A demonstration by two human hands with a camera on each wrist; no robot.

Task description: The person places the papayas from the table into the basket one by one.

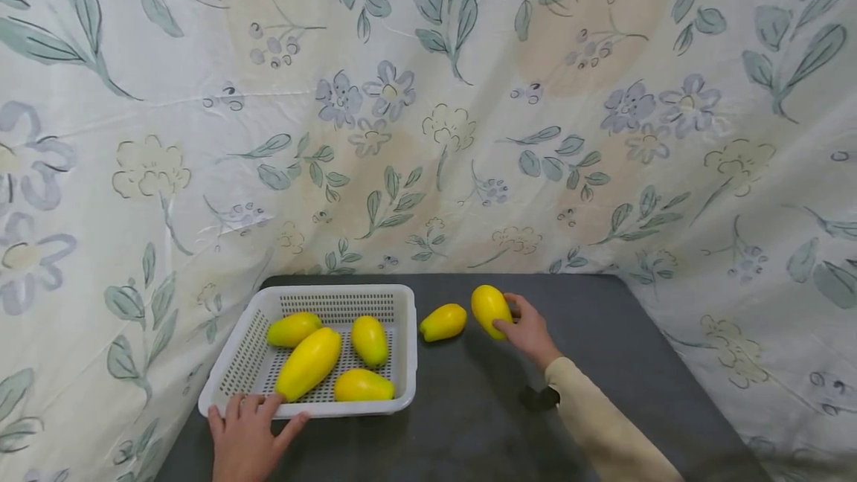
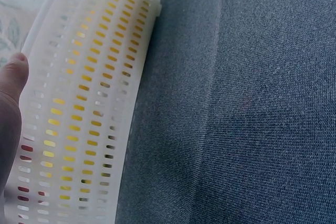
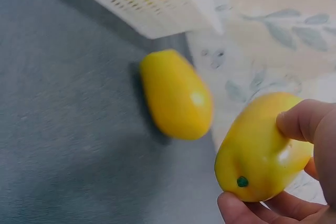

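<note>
Two hands in view, both yours. Nearest you, your left hand rests on the near rim of the white perforated basket, at its near-left corner; fingers lie fairly straight over the rim, thumb spread along the front wall, nothing pinched. Left wrist view shows the thumb tip against the slotted wall of the basket, w/ yellow showing thru the slots.

Inside the basket: four yellow fruits, mango-like. Longest one lies diagonally toward the near-left corner, just beyond your left fingers. One lies along the near wall, right of it. One sits mid-basket, and one lies toward the far-left, greenish at one end.

Right of the basket, on the dark grey tabletop, your right hand holds a yellow fruit; cream sleeve runs back toward you. Grip is fingertips + thumb curled round the fruit's sides. Right wrist view confirms: held fruit w/ a small green stem dot facing the cam, fingers wrapped over the top, thumb under. Can't tell whether it's lifted off the tabletop or touching it.

Between the held fruit and the basket's right wall lies another loose yellow fruit, on the tabletop, near both but touching neither; blurred in the wrist view.

Beyond the basket, floral-print cloth hangs as backdrop and wraps both sides.
</note>
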